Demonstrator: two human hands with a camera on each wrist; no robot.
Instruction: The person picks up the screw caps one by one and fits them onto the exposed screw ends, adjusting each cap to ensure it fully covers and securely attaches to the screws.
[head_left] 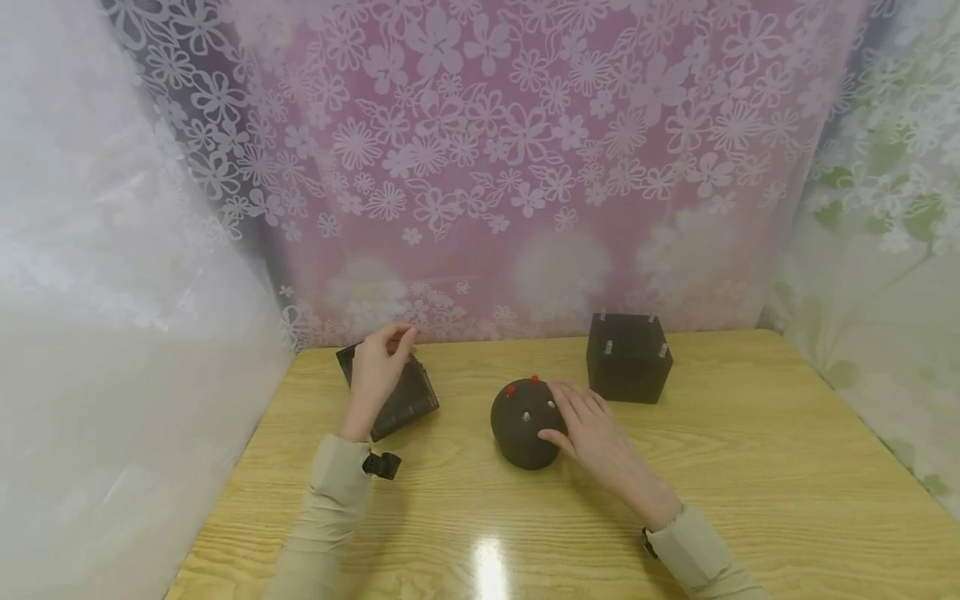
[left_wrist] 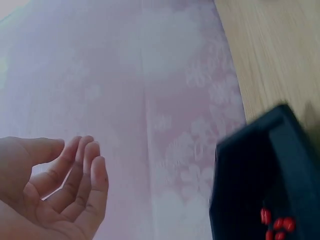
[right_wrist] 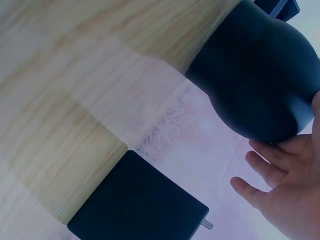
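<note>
A round black object (head_left: 522, 437) with a flat top stands mid-table, with two red caps (head_left: 512, 390) and small silver studs (head_left: 527, 417) on top. My right hand (head_left: 600, 437) rests against its right side, fingers extended and the thumb toward its near side. In the right wrist view, fingertips of that hand touch the object's rounded side (right_wrist: 260, 100). Over the black tray (head_left: 408, 408) on the left hovers my left hand (head_left: 378, 367), thumb and fingers loosely bent. Nothing shows between them in the left wrist view. Red pieces (left_wrist: 280, 225) lie inside the tray.
A black block (head_left: 628, 367) with several upright metal studs (head_left: 609, 347) on top stands at the back right of the wooden table (head_left: 480, 517). A flowered pink curtain (head_left: 487, 167) hangs behind the table, with pale sheets at both sides.
</note>
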